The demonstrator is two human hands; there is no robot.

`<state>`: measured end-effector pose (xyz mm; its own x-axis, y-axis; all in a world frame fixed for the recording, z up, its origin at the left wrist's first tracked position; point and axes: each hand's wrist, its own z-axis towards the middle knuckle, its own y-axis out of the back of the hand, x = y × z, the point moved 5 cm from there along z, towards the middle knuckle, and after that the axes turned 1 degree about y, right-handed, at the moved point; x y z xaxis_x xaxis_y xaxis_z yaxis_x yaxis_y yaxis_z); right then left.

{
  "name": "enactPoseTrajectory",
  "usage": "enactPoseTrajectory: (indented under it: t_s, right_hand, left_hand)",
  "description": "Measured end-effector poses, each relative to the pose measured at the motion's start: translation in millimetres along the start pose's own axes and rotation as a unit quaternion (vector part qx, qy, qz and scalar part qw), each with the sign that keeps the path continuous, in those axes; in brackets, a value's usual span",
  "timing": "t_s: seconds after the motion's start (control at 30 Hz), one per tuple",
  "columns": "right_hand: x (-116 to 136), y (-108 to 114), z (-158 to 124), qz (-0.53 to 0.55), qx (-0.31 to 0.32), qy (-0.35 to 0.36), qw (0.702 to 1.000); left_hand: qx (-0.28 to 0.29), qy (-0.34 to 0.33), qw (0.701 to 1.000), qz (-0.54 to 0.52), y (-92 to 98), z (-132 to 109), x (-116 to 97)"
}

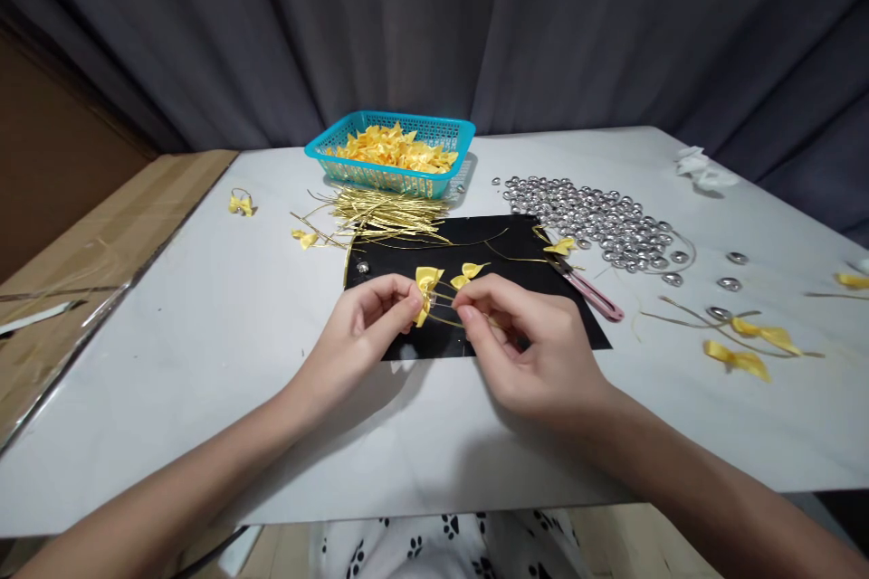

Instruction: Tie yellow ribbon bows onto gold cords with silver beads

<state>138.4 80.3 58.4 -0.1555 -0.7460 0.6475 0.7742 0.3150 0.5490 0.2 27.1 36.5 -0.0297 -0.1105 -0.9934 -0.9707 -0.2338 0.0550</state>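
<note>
My left hand [380, 317] pinches a yellow ribbon bow [427, 279] between thumb and fingertips, above a black mat [421, 346]. Thin strands run from this bow across to my right hand [522, 326], whose thumb and forefinger are closed on them. They look like gold wire, though one or two appear clear or silvery. Just beyond the right fingertips a second yellow bow [468, 275] shows over the mat; whether it is attached to the strands I cannot tell. A small silver piece [362, 268] lies on the mat left of the hands.
A blue basket [386, 174] of yellow bows stands at the back, with gold wires [390, 212] before it. Silver beads [597, 215] spread to the right. A pink-handled cutter [594, 294] rests across the mat's right edge. Loose bows [737, 360] lie right; a finished-looking bow loop [240, 203] lies left.
</note>
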Motion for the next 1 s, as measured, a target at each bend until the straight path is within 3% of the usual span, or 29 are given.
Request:
enactPoseTrajectory:
  t_s: [0.67, 1.0]
  right_hand:
    - [7.3, -0.3, -3.7, 0.037, -0.023, -0.012, 0.999]
    - [3.9, -10.1, -5.6, 0.153, -0.001, -0.086, 0.984]
  left_hand:
    - [0.057, -0.017, 0.995, -0.081, -1.7, 2.8, 4.8]
    - [0.067, 0.002, 0.987, -0.146, -2.7, 2.3, 7.3]
